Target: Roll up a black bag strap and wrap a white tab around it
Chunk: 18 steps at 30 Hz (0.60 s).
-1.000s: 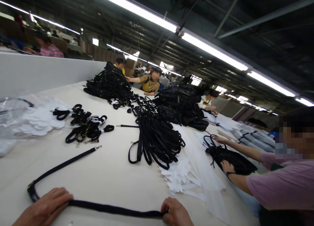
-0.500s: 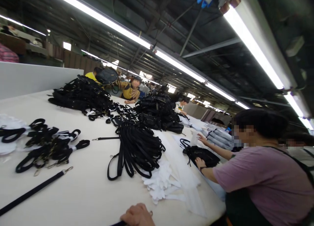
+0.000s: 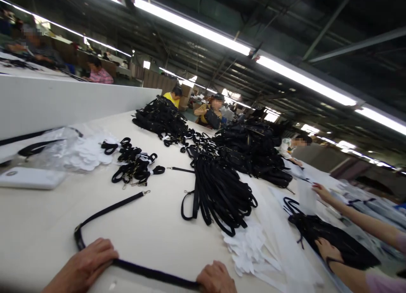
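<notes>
A black strap with a metal clip at its far end lies across the near part of the white table. My left hand is closed over it beside a bend near the slider. Further right, my right hand grips the strap's other end, with its fingers curled. Between the hands the strap runs nearly straight. Beyond them lies a big heap of loose black straps, and to its left a cluster of folded, banded straps with metal clips.
White paper pieces lie right of the strap heap. At left are a white phone-like box and white cutouts in plastic. Black bags are piled behind. A co-worker's hands rest by a black bag at right.
The view has swung left, bringing my left hand into sight on the strap. The strap now bends in front of me. A co-worker across the table has lowered a bag.
</notes>
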Available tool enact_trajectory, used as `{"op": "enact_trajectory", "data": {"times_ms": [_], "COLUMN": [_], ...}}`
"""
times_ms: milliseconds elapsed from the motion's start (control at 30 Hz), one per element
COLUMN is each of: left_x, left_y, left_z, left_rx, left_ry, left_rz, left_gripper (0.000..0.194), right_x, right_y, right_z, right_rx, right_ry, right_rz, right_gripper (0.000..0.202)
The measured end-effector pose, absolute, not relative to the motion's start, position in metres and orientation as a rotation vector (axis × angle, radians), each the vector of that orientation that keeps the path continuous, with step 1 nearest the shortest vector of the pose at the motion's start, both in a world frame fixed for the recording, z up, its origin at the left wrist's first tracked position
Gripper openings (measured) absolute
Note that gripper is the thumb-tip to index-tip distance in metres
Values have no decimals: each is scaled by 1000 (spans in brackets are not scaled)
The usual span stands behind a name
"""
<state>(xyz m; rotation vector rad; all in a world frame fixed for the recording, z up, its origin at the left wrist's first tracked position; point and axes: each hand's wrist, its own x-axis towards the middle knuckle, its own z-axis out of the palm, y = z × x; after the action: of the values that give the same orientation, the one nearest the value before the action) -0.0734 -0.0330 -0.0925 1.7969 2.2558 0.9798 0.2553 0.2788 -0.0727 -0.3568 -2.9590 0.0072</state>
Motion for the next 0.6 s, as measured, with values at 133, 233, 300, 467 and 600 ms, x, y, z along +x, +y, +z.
{"op": "enact_trajectory", "data": {"times_ms": [133, 233, 300, 467, 600], "left_x": [-50, -25, -6, 35, 44], "left_y": [-21, -8, 3, 35, 46], "left_z": [-72, -65, -61, -50, -46], "left_rx": [1795, 1924, 2022, 2179, 2161], "left_ry": [2268, 2201, 2119, 1931, 1935], "left_rz": [950, 879, 806, 524, 457], "left_gripper": [28, 27, 22, 15, 9], "right_x": [230, 185, 147, 55, 28], "right_y": [281, 271, 265, 255, 249], "right_z": [-32, 8, 27, 26, 2], "right_rx": [-382, -340, -271, -289, -363], "right_ry": [-2880, -2893, -2927, -2980, -2952], "right_rz": [-124, -187, -158, 68, 247], "right_gripper": [23, 23, 25, 31, 48]}}
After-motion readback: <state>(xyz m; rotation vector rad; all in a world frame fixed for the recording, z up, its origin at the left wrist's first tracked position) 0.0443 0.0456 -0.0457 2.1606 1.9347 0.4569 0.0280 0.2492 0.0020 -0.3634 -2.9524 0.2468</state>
